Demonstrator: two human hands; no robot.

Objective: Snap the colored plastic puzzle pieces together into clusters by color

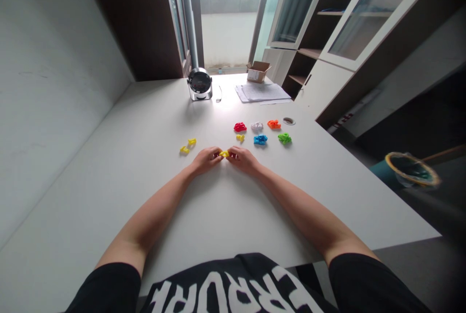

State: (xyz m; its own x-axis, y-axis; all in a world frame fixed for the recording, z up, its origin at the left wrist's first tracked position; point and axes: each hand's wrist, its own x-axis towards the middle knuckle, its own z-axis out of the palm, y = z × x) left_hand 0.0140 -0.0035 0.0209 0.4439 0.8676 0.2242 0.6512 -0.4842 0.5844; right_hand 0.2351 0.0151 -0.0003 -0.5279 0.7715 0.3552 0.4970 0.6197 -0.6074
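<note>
Between my two hands is a small yellow plastic piece [224, 154], too small for me to tell its kind. My left hand [207, 159] pinches it from the left, and my right hand [243, 158] grips its right side with the fingertips. Just beyond my right hand lies another small yellow piece [240, 137]. Left of my left hand rest two more yellow pieces, one nearer [184, 150] and one farther [191, 141]. Piles of red pieces [240, 127], white pieces [257, 126], orange pieces [274, 124], blue pieces [260, 140] and green pieces [284, 138] sit to the right.
The white table [145, 123] meets a wall on the left. Toward its far edge stand a round black device on a metal stand [200, 84], papers [264, 93] and an open cardboard box [257, 72]. A round cable hole [289, 121] is beside the orange pile. A bin [411, 170] stands off to the right.
</note>
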